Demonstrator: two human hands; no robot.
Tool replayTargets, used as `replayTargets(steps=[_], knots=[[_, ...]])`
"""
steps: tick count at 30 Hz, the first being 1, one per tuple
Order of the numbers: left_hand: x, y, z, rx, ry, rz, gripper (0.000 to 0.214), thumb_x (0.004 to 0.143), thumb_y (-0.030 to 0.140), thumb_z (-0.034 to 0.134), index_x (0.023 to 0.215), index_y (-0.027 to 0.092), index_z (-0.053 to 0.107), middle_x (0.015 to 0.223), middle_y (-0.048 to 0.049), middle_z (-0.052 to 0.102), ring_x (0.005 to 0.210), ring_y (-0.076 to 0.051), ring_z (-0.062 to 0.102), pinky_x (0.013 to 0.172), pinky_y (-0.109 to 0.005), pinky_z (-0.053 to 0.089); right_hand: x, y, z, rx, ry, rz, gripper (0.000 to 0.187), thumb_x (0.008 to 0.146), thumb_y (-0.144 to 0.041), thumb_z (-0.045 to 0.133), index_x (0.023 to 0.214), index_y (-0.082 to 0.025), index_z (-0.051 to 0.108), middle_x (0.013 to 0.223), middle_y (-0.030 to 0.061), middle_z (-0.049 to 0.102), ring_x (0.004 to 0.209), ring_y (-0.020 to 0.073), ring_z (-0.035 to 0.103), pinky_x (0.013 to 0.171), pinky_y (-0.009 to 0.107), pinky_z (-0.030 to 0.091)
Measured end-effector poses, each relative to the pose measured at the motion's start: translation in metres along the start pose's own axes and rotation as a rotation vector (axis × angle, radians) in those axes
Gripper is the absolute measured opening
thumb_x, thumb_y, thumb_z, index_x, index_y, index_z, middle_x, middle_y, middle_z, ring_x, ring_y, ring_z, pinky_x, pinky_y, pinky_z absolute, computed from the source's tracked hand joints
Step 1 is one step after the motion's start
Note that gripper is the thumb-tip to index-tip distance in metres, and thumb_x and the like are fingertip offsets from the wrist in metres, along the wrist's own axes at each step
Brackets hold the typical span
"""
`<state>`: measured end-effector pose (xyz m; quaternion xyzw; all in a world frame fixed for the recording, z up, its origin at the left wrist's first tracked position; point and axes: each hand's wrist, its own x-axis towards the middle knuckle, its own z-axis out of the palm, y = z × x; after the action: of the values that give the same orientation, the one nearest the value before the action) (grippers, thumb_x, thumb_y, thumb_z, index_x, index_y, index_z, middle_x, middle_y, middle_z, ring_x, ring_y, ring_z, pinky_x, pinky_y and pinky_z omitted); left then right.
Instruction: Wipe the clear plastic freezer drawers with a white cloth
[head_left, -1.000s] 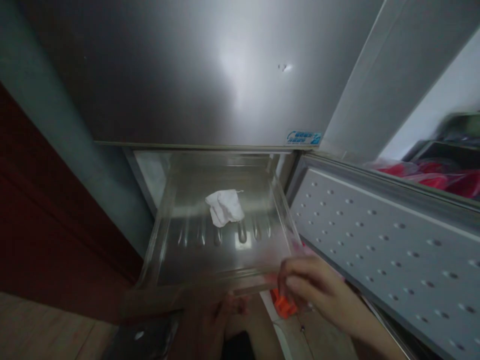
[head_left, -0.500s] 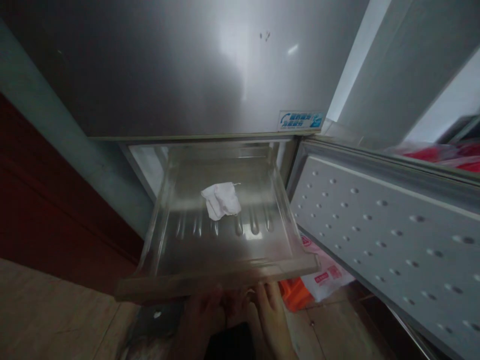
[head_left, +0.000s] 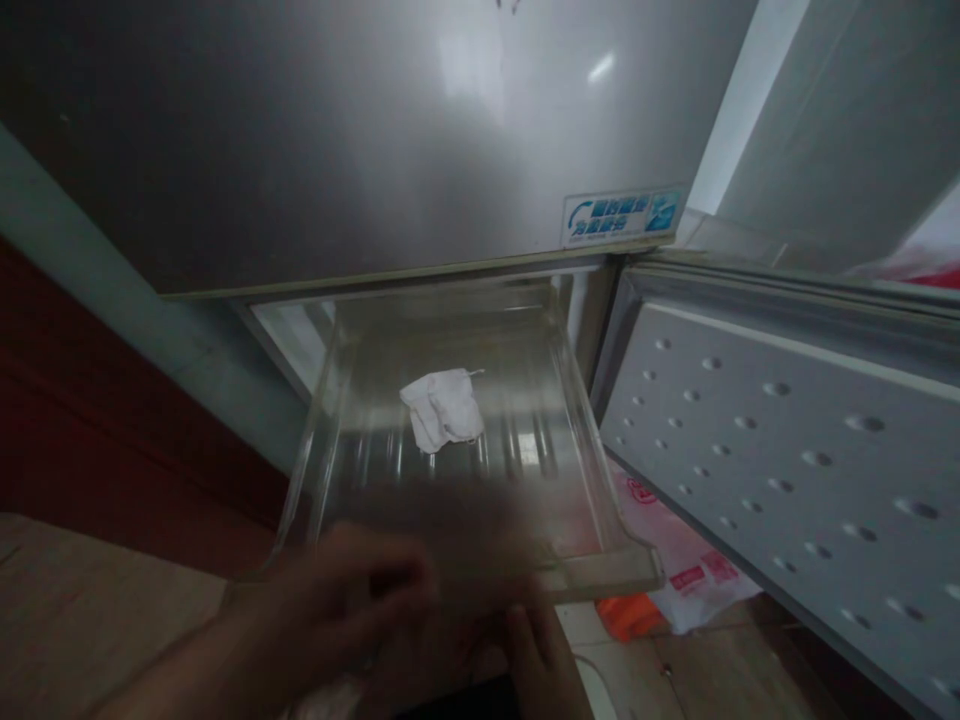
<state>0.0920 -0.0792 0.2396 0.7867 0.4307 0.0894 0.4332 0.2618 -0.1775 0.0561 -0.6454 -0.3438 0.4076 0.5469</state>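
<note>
A clear plastic freezer drawer point(head_left: 600, 480) is pulled well out of the lower compartment. On its ribbed floor lies a small, crumpled white cloth piece point(head_left: 444, 408) with a thin cord at its upper corner. My left hand point(head_left: 352, 590), smeared by motion, is raised by the left part of the drawer's front edge. Its thumb and fingers look apart, and nothing shows between them. My right hand point(head_left: 536, 650) is at the underside of the drawer front, its fingers bent up against it. Part of that grip is hidden below the edge.
The lower freezer door point(head_left: 765, 460) stands swung out to the right, and the upper door point(head_left: 337, 150) is closed above. Beneath the open door are a white and red plastic bag point(head_left: 690, 560) and an orange bag point(head_left: 631, 617). A red-brown cabinet point(head_left: 112, 430) borders the left.
My left hand has come up from under the drawer front, leftward and above its edge. My right hand stays at the front. The view has tilted slightly; the white cloth piece lies where it was.
</note>
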Motion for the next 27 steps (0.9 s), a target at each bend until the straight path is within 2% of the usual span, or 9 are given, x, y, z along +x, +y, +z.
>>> replayTargets(steps=[2,4,7,10,14,17,21,24,27], knots=[[0.046,0.011,-0.026,0.318,0.19,0.106,0.033,0.091,0.043,0.051,0.072,0.021,0.067,0.064,-0.0004,0.061,0.06,-0.016,0.052,0.058,-0.025,0.034,-0.002,-0.002,0.0,-0.033,0.0,0.054,0.037,0.081,-0.068,0.062,0.09,-0.035,0.078,0.094,0.0063,0.077,0.098,0.0326,0.07,0.084,0.041,0.058],[0.091,0.016,-0.043,0.57,0.377,0.101,0.034,0.095,0.038,0.046,0.078,0.018,0.067,0.068,-0.0008,0.06,0.062,-0.015,0.05,0.062,-0.024,0.032,-0.003,-0.005,-0.001,-0.042,-0.007,0.068,0.041,0.082,-0.069,0.06,0.09,-0.033,0.078,0.092,0.0071,0.077,0.094,0.0316,0.07,0.083,0.04,0.057],[0.135,0.012,-0.052,0.754,0.398,-0.016,0.043,0.095,0.047,0.05,0.066,0.017,0.062,0.058,0.0028,0.047,0.057,-0.013,0.039,0.06,-0.023,0.027,-0.005,-0.01,-0.002,-0.013,-0.034,0.027,0.042,0.082,-0.068,0.062,0.091,-0.03,0.078,0.091,0.0079,0.076,0.092,0.0296,0.069,0.083,0.038,0.056],[0.149,0.002,-0.053,0.763,0.384,-0.045,0.042,0.093,0.046,0.057,0.062,0.018,0.056,0.053,0.0059,0.036,0.055,-0.013,0.036,0.059,-0.023,0.025,-0.007,-0.014,-0.003,0.018,-0.1,0.072,0.042,0.083,-0.068,0.06,0.084,-0.03,0.077,0.078,0.0073,0.074,0.082,0.028,0.07,0.078,0.037,0.057],[0.145,-0.007,-0.056,0.676,0.365,0.05,0.024,0.09,0.03,0.058,0.069,0.02,0.054,0.057,0.0063,0.036,0.058,-0.014,0.035,0.06,-0.023,0.024,-0.009,-0.02,-0.002,0.07,-0.133,0.127,0.048,0.082,-0.073,0.056,0.081,-0.029,0.077,0.079,0.0079,0.076,0.082,0.029,0.071,0.077,0.038,0.058],[0.139,-0.003,-0.054,0.686,0.252,0.146,0.021,0.092,0.024,0.051,0.072,0.021,0.053,0.063,0.0027,0.045,0.062,-0.014,0.039,0.062,-0.025,0.025,-0.01,-0.025,0.0,0.123,-0.179,0.133,0.051,0.082,-0.074,0.053,0.085,-0.029,0.077,0.081,0.0079,0.076,0.085,0.0291,0.072,0.079,0.038,0.059],[0.131,0.015,-0.041,0.489,-0.112,0.22,0.023,0.092,0.024,0.046,0.07,0.019,0.05,0.068,0.0032,0.045,0.066,-0.012,0.041,0.063,-0.024,0.028,-0.013,-0.029,0.007,0.23,-0.242,0.169,0.058,0.085,-0.075,0.049,0.097,-0.027,0.078,0.077,0.0074,0.076,0.085,0.0283,0.072,0.082,0.04,0.058],[0.132,0.027,-0.02,0.343,-0.38,0.225,0.02,0.089,0.021,0.044,0.07,0.018,0.049,0.067,0.0047,0.041,0.064,-0.011,0.039,0.061,-0.022,0.029,-0.015,-0.029,0.011,0.273,-0.265,0.184,0.062,0.085,-0.077,0.047,0.105,-0.026,0.077,0.074,0.0069,0.074,0.086,0.0282,0.072,0.079,0.04,0.059],[0.137,0.036,0.009,0.327,-0.533,0.321,0.021,0.094,0.021,0.048,0.074,0.018,0.052,0.07,0.0034,0.049,0.067,-0.012,0.047,0.063,-0.022,0.032,-0.016,-0.029,0.011,0.29,-0.239,0.199,0.064,0.083,-0.077,0.051,0.107,-0.024,0.076,0.077,0.007,0.074,0.085,0.0277,0.072,0.079,0.039,0.059]])
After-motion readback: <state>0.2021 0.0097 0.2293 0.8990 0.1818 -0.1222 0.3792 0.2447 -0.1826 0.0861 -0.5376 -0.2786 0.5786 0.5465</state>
